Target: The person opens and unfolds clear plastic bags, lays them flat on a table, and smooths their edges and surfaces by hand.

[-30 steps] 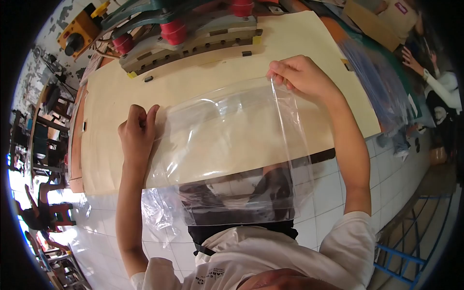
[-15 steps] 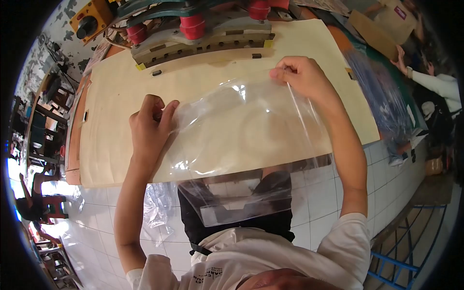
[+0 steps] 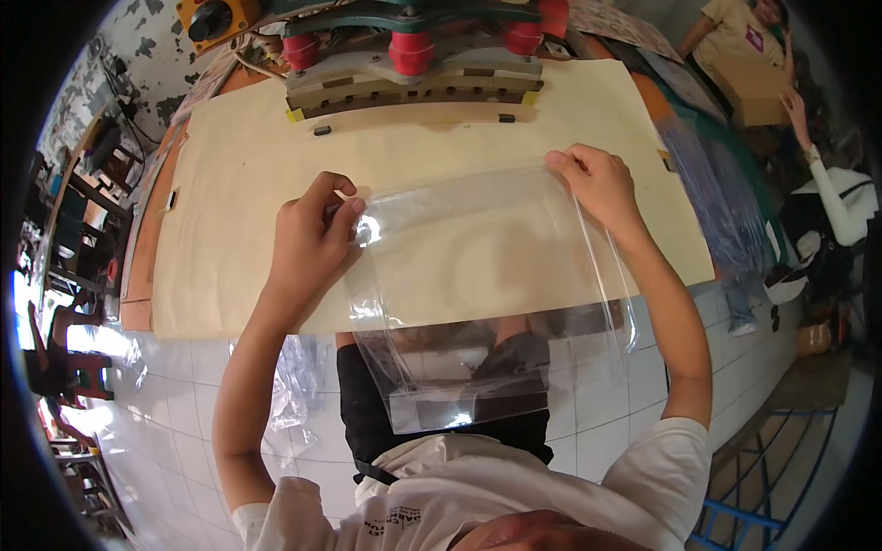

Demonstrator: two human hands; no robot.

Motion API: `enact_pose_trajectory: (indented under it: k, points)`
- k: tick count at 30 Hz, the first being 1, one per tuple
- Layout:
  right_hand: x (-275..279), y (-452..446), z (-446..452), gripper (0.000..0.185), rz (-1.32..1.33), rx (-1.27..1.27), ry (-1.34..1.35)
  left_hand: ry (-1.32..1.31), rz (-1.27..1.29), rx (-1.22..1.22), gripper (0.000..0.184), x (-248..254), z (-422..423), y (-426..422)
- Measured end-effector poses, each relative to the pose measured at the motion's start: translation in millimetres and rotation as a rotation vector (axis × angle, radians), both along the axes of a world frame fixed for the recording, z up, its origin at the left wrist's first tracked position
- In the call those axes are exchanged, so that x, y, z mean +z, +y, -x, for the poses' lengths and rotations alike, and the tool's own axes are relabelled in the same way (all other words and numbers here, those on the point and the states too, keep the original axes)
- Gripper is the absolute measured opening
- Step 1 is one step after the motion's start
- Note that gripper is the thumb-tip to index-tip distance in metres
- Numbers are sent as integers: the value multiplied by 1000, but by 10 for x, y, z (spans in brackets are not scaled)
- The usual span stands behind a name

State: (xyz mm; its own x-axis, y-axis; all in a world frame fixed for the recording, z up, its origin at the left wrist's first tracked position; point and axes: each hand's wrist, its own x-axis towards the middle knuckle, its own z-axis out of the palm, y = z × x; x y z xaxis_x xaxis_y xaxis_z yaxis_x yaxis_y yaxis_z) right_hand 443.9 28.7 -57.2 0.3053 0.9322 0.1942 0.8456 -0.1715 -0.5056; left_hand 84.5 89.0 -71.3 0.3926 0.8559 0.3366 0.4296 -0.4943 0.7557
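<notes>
In the head view, the left hand and right hand pinch the upper corners of a clear plastic sheet, which hangs over the cream-covered table's near edge.

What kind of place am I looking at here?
Probably a small workshop or factory handling plastic goods: a heavy press-like machine stands over the worktable, the hands hold a clear plastic sheet or bag, and bluish plastic lies alongside.
</notes>
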Motion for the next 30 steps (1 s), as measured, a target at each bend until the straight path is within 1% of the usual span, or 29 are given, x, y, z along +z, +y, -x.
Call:
enact_pose_trajectory:
  k: [5, 7, 9, 14, 17, 19, 23, 25, 26, 28, 29, 30]
  points:
    - [-92, -17, -11, 39, -33, -13, 13, 38, -3, -12, 8, -25, 3, 43]
    - [-103, -32, 2, 38, -42, -19, 2, 17, 25, -2, 7, -8, -15, 34]
    - [-109, -53, 40, 33, -106, -5, 1, 10, 52, 0, 7, 9, -25, 29]
    - [-131, -49, 61, 30, -114, -11, -31, 4, 95, -1, 8, 49, -31, 22]
    - [-128, -35, 55, 29, -105, -13, -34, 19, 108, 14, 9, 65, -34, -8]
    - [-145, -34, 43, 29, -87, -15, -41, -28, 141, 54, 9, 129, -72, -63]
    - [-178, -24, 33, 27, -130, 21, -57, -3, 124, 47, 12, 99, -56, -49]
    - [-183, -31, 38, 26, -144, 33, -68, 19, 104, 28, 17, 89, -47, -49]
    - [-181, -36, 41, 25, -149, 42, -40, 18, 103, 28, 17, 110, -50, -62]
    - [-174, -47, 34, 24, -156, 51, -15, 38, 204, 32, 20, 164, -64, -94]
    - [-178, -46, 27, 21, -165, 77, 3, 37, 203, 32, 20, 160, -64, -102]
    - [-187, -42, 20, 18, -174, 102, 22, -20, 282, 26, 20, 149, -60, -108]
